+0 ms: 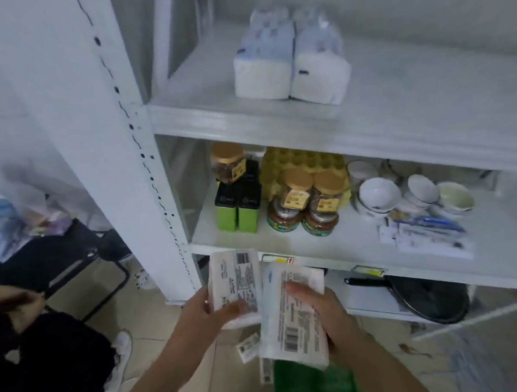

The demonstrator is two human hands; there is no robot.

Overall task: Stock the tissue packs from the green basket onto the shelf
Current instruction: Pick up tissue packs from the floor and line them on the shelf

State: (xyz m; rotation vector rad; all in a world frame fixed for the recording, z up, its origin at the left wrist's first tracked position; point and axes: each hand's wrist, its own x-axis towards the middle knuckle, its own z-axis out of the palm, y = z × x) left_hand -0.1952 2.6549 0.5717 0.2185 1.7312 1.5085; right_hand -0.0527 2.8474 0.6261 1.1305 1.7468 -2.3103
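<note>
Now each hand (208, 311) (326, 309) grips a tissue pack (235, 282) (290, 320)

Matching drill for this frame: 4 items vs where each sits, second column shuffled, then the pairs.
1. stacked tissue packs
2. green tins
3. frying pan
4. barcode-labelled tissue pack

A. lowest shelf
B. in the right hand
C. top shelf
D. middle shelf, left end

Pairs: 1-C, 2-D, 3-A, 4-B
</note>
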